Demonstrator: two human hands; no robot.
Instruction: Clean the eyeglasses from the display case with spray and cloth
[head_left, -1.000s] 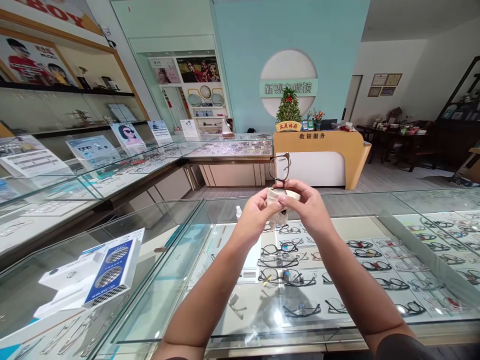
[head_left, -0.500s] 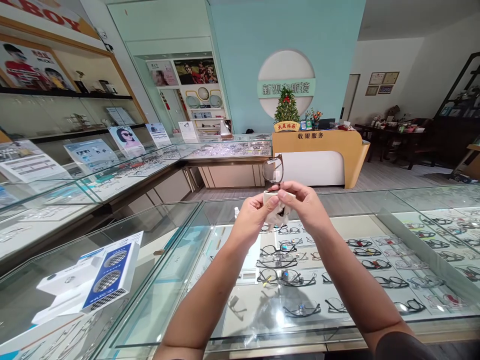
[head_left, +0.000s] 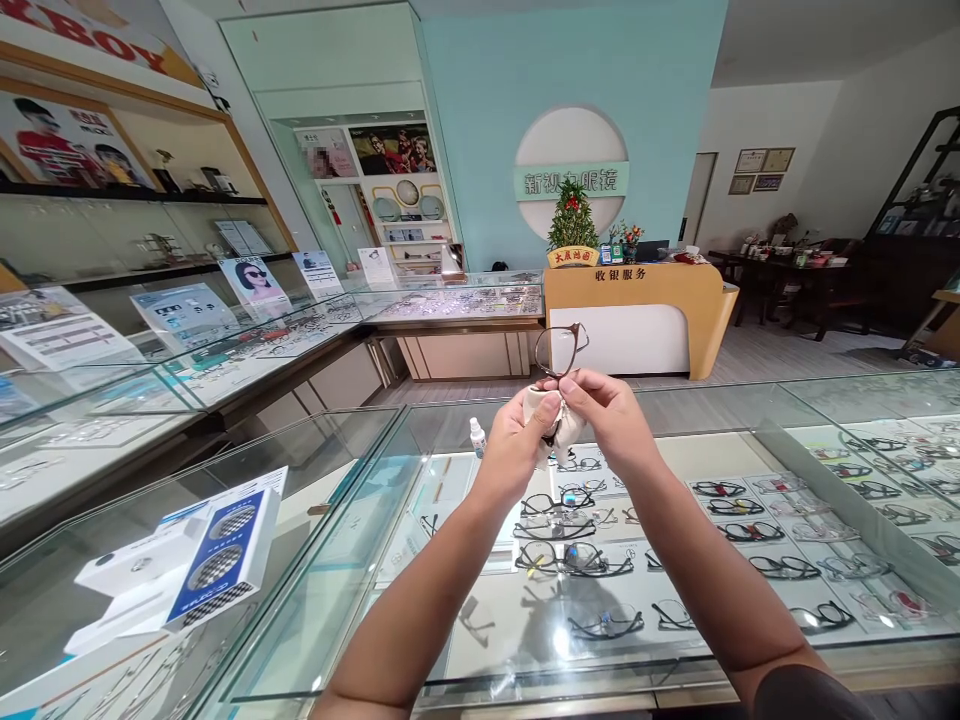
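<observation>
One pair of eyeglasses [head_left: 556,352] is held above the glass worktop [head_left: 697,452], its lower part in cream cloth [head_left: 571,432]; both are gripped between the fingers of the left hand [head_left: 508,450] and right hand [head_left: 621,428]; light pressure is advised, with the frame supported near the bridge.

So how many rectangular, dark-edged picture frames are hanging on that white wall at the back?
4, in two rows on the wall: upper-left frame, upper-right frame, lower-left frame and lower-right frame. None looks hidden.
</observation>
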